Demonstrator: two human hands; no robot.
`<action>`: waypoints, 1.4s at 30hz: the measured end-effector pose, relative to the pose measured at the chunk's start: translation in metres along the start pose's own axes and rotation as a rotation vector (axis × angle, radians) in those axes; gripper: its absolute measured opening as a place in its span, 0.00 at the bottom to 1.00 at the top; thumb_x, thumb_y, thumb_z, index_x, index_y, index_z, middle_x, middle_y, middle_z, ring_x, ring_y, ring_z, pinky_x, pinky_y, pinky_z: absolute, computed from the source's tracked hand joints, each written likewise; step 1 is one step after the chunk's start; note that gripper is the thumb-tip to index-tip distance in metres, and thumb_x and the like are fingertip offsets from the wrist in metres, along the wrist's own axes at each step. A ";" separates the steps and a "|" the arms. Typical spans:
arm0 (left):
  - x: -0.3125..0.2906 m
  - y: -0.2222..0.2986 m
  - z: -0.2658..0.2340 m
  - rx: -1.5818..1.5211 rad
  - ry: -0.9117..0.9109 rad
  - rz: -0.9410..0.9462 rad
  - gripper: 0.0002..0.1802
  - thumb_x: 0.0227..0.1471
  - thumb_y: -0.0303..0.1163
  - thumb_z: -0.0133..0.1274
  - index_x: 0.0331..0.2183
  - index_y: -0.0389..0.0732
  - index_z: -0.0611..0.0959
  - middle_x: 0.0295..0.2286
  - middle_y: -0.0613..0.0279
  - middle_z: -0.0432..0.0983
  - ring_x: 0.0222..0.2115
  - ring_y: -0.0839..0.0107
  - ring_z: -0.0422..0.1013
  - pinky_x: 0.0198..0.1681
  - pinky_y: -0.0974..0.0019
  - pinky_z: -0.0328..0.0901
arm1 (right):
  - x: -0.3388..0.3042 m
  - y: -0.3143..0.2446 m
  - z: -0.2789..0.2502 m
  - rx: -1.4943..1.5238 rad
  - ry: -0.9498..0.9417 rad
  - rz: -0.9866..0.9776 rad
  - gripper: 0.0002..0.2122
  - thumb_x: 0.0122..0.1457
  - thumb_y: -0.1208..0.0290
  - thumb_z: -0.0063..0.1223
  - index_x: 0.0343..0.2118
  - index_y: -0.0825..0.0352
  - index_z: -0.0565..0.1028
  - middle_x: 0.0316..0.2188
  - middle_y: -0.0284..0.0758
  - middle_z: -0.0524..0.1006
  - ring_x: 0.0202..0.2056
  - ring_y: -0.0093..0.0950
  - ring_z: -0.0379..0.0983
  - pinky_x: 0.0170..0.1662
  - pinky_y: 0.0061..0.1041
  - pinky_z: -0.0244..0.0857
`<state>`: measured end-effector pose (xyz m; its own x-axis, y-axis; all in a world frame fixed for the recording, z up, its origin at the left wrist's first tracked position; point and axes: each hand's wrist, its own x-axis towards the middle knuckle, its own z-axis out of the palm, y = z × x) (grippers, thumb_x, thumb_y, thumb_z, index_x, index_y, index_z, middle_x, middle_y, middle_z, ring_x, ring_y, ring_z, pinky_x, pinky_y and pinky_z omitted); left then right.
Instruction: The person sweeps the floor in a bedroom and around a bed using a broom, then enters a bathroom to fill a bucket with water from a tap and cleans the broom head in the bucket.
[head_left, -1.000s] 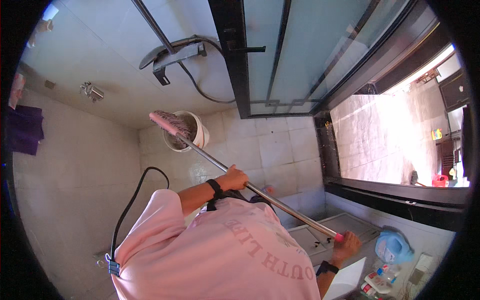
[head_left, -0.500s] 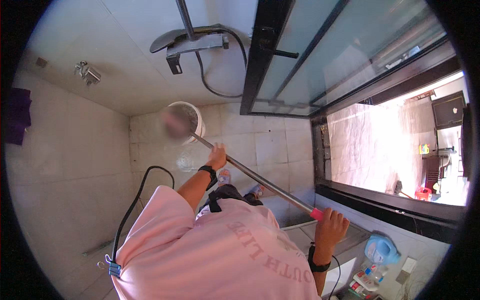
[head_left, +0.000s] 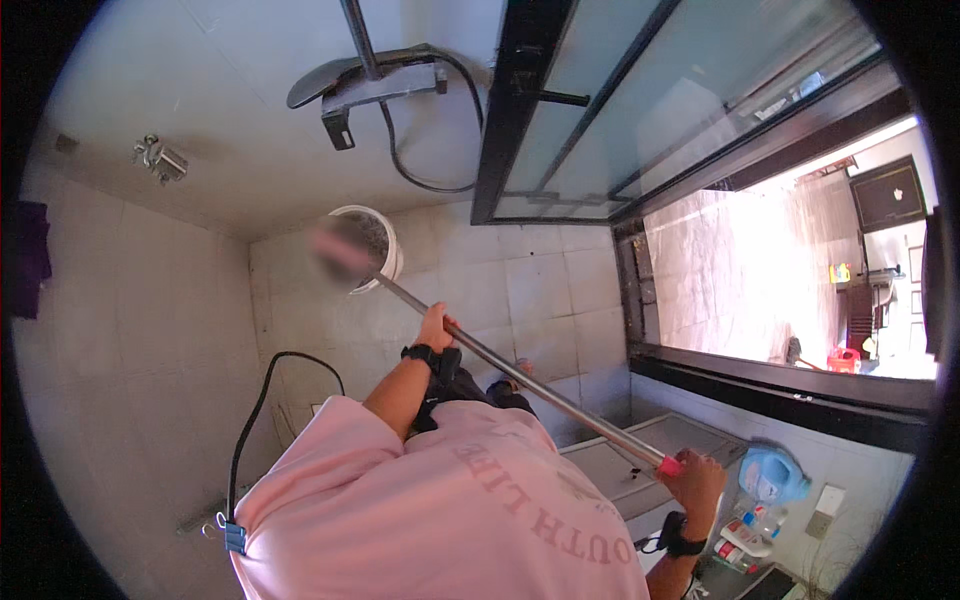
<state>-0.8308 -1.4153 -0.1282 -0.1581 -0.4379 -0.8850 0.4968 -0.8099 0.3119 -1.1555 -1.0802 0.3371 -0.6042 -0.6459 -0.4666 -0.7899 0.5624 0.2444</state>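
Note:
A long metal pole (head_left: pixel 560 402) runs slantwise across the view, from a white bucket (head_left: pixel 395 260) at the far left to its pink end cap near me at the right. My left hand (head_left: pixel 436 328) is closed round the middle of the pole. At the pink end, my right hand (head_left: pixel 694 482) is wrapped over the pole's top. The pole's lower end goes to the bucket's mouth, where a blurred pinkish and dark patch (head_left: pixel 347 250) hides what is fixed to it. Dark, mottled contents show inside the bucket.
A black-framed glass door (head_left: pixel 600 110) stands ajar at the far right, beside a bright doorway. A wall tap (head_left: pixel 162 160) is at the far left. To my lower right, a blue jug (head_left: pixel 772 475) and bottles stand by the wall. A black cable (head_left: pixel 262 405) loops at my left.
The right hand and the pole's pink end have moved right and a little nearer to me. The left hand has shifted slightly. The pole's lower end remains at the bucket. The view has tilted a little.

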 end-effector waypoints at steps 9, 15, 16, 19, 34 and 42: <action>-0.107 0.002 0.062 -0.379 -0.029 -0.075 0.16 0.49 0.36 0.49 0.17 0.50 0.62 0.13 0.70 0.57 0.13 0.71 0.55 0.23 0.61 0.59 | 0.020 0.082 0.088 -0.010 0.279 0.037 0.08 0.47 0.60 0.62 0.25 0.57 0.80 0.24 0.38 0.79 0.31 0.42 0.76 0.34 0.44 0.67; -0.130 0.010 0.073 -0.527 -0.230 -0.047 0.18 0.49 0.35 0.50 0.15 0.51 0.60 0.12 0.74 0.51 0.12 0.74 0.51 0.20 0.66 0.55 | 0.034 0.097 0.105 0.021 0.743 -0.121 0.04 0.53 0.69 0.57 0.25 0.60 0.75 0.22 0.35 0.75 0.28 0.37 0.73 0.35 0.36 0.61; -0.134 0.010 0.075 -0.561 -0.260 -0.048 0.19 0.50 0.34 0.50 0.15 0.51 0.60 0.12 0.74 0.51 0.12 0.75 0.49 0.20 0.67 0.54 | 0.035 0.098 0.105 -0.004 0.830 -0.148 0.04 0.55 0.70 0.56 0.26 0.60 0.74 0.20 0.35 0.74 0.26 0.35 0.72 0.34 0.35 0.59; -0.142 0.013 0.085 -0.654 -0.415 -0.034 0.20 0.51 0.35 0.50 0.14 0.51 0.61 0.11 0.75 0.52 0.11 0.77 0.50 0.19 0.69 0.53 | 0.042 0.112 0.103 -0.133 0.959 -0.074 0.05 0.57 0.69 0.57 0.26 0.60 0.75 0.20 0.33 0.72 0.25 0.36 0.71 0.32 0.36 0.61; -0.192 0.064 0.145 -0.882 -1.049 -0.034 0.23 0.59 0.33 0.45 0.12 0.50 0.64 0.09 0.76 0.55 0.08 0.81 0.52 0.22 0.74 0.57 | 0.024 0.136 -0.045 -0.551 1.359 0.205 0.11 0.57 0.60 0.62 0.43 0.47 0.80 0.08 0.35 0.67 0.11 0.34 0.63 0.17 0.37 0.53; -0.164 0.088 0.126 -0.770 -0.711 0.030 0.21 0.57 0.34 0.47 0.13 0.47 0.67 0.12 0.71 0.61 0.18 0.76 0.62 0.33 0.69 0.62 | 0.022 0.050 -0.097 -0.456 1.424 -0.061 0.09 0.55 0.64 0.65 0.36 0.60 0.82 0.08 0.29 0.67 0.10 0.27 0.60 0.20 0.29 0.54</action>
<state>-0.8686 -1.4638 0.0882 -0.4778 -0.7841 -0.3960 0.8782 -0.4366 -0.1952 -1.2190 -1.1162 0.4212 0.0494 -0.7613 0.6465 -0.6186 0.4849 0.6183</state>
